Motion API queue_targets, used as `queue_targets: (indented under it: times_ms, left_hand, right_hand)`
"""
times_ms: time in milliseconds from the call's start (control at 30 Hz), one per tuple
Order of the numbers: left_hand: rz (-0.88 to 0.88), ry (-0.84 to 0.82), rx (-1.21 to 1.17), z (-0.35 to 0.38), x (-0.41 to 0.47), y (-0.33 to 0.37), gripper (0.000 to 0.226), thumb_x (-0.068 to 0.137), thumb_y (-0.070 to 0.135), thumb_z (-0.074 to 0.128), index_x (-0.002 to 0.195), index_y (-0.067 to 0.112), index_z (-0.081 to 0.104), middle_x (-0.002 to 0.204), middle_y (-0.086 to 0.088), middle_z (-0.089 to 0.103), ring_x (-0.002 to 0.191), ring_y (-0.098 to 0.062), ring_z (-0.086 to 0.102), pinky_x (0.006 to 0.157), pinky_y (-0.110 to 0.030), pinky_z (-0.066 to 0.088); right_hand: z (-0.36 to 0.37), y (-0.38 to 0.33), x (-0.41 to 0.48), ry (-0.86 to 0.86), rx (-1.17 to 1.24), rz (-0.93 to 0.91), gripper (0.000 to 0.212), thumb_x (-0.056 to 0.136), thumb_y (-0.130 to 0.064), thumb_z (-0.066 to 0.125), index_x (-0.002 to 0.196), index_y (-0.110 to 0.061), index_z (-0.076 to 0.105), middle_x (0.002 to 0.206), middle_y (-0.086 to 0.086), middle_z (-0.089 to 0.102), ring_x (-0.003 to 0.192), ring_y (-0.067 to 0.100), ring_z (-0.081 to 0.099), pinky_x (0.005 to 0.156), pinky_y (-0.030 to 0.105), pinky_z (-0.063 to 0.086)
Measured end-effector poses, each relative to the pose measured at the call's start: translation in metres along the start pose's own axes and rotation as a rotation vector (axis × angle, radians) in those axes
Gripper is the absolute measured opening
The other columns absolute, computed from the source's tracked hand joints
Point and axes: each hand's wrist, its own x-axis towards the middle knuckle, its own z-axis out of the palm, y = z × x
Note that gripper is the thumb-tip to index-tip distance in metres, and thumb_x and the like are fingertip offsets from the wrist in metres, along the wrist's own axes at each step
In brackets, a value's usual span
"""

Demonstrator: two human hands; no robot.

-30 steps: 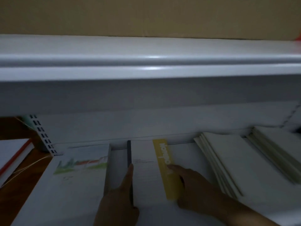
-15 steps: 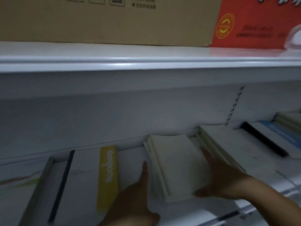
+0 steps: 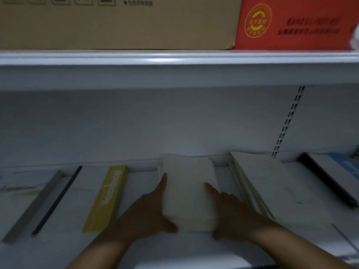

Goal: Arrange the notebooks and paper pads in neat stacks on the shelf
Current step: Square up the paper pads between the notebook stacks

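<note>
A stack of plain cream paper pads [image 3: 187, 189] lies on the white shelf [image 3: 223, 255], near the middle. My left hand [image 3: 147, 212] presses its left edge and my right hand [image 3: 229, 208] presses its right edge, so both hands clamp the stack between them. To the left lies a white notebook with a yellow band [image 3: 107, 197] and a black spine. Further left, a pad with a coloured drawing [image 3: 21, 189] is partly cut off. To the right sits a larger stack of cream pads [image 3: 272, 183].
A black-spined notebook with a blue cover [image 3: 330, 177] lies at the far right. The upper shelf [image 3: 174, 57] overhangs, carrying a brown carton [image 3: 116, 24] and a red box [image 3: 295, 24]. A slotted upright [image 3: 287, 121] runs down the back wall.
The view shifted right from the yellow-banded notebook. Both hands left that notebook and closed on the sides of the small cream stack, which now lies straighter and nearer to me.
</note>
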Motion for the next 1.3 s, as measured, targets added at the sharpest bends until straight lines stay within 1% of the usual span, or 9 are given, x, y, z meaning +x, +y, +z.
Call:
queue_targets:
  times_ms: [200,367,600,667,867,1033,1133,1233,1300]
  left_hand:
    - [0.038,0.015,0.159,0.015,-0.013,0.007,0.131,0.067,0.022,0.078,0.134,0.046,-0.032,0.119,-0.011,0.065,0.100,-0.021,0.065,0.079,-0.022,0.047]
    - [0.093,0.085,0.051,0.010,-0.003,-0.009,0.127,0.064,0.013,0.072,0.138,0.049,-0.024,0.105,-0.003,0.071,0.089,-0.012,0.067,0.065,-0.009,0.045]
    - [0.105,-0.001,-0.023,0.006,-0.004,-0.007,0.124,0.070,0.010,0.072,0.138,0.047,-0.023,0.109,0.005,0.062,0.084,-0.004,0.060,0.061,0.000,0.040]
    - [0.086,0.010,-0.037,0.007,-0.005,-0.004,0.124,0.071,0.009,0.072,0.137,0.044,-0.027,0.108,0.005,0.060,0.084,-0.005,0.058,0.057,0.001,0.038]
    - [0.058,0.149,0.093,0.017,-0.016,-0.005,0.116,0.073,0.015,0.062,0.131,0.040,-0.036,0.107,-0.009,0.070,0.092,-0.021,0.066,0.069,-0.023,0.045]
    - [0.084,0.015,0.045,0.007,-0.008,-0.006,0.121,0.073,0.011,0.066,0.128,0.044,-0.037,0.111,-0.008,0.067,0.069,-0.005,0.060,0.051,-0.006,0.039]
    - [0.086,-0.080,-0.019,0.000,-0.001,-0.010,0.128,0.071,0.005,0.072,0.138,0.040,-0.031,0.121,-0.012,0.061,0.080,-0.010,0.060,0.056,-0.007,0.043]
    - [0.014,-0.178,-0.397,-0.011,-0.006,-0.003,0.124,0.075,-0.005,0.071,0.139,0.037,-0.026,0.135,0.004,0.050,0.090,0.002,0.055,0.064,-0.006,0.048]
    - [-0.096,-0.130,-0.789,-0.015,0.000,0.006,0.108,0.082,0.000,0.066,0.147,0.026,-0.016,0.142,0.001,0.046,0.098,-0.003,0.055,0.078,-0.010,0.049]
  right_hand:
    - [-0.012,0.015,0.007,0.011,0.125,-0.077,0.117,0.066,-0.022,0.079,0.149,-0.033,-0.002,0.150,0.004,0.032,0.133,0.021,0.038,0.100,0.023,0.038]
    - [-0.011,0.017,0.000,0.014,0.142,-0.094,0.113,0.071,-0.023,0.075,0.149,-0.034,-0.005,0.148,0.004,0.031,0.132,0.020,0.036,0.090,0.019,0.034]
    - [-0.011,0.012,0.003,0.016,0.108,-0.098,0.115,0.069,-0.019,0.073,0.147,-0.037,-0.011,0.142,0.007,0.034,0.125,0.021,0.042,0.081,0.017,0.035]
    - [-0.010,0.012,0.000,0.013,0.110,-0.103,0.116,0.070,-0.020,0.072,0.147,-0.035,-0.013,0.144,0.006,0.031,0.129,0.021,0.037,0.088,0.019,0.037]
    - [-0.007,0.008,-0.006,0.013,0.030,-0.115,0.119,0.068,-0.023,0.073,0.147,-0.033,-0.017,0.147,0.007,0.029,0.134,0.024,0.029,0.104,0.029,0.035]
    - [-0.019,0.012,-0.003,0.021,0.013,-0.132,0.115,0.070,-0.024,0.074,0.148,-0.033,-0.009,0.145,0.008,0.036,0.128,0.022,0.041,0.090,0.019,0.035]
    - [-0.020,0.019,0.004,0.000,0.017,-0.138,0.116,0.068,-0.025,0.076,0.149,-0.034,-0.007,0.143,0.010,0.039,0.125,0.023,0.045,0.089,0.019,0.036]
    - [-0.021,0.026,0.013,-0.122,0.379,-0.090,0.126,0.059,-0.036,0.084,0.149,-0.031,-0.004,0.147,0.002,0.038,0.126,0.020,0.049,0.103,0.029,0.042]
    - [-0.025,0.026,0.023,-0.145,0.822,-0.062,0.096,0.066,-0.035,0.081,0.144,-0.022,0.026,0.129,-0.005,0.056,0.111,0.014,0.059,0.095,0.026,0.050]
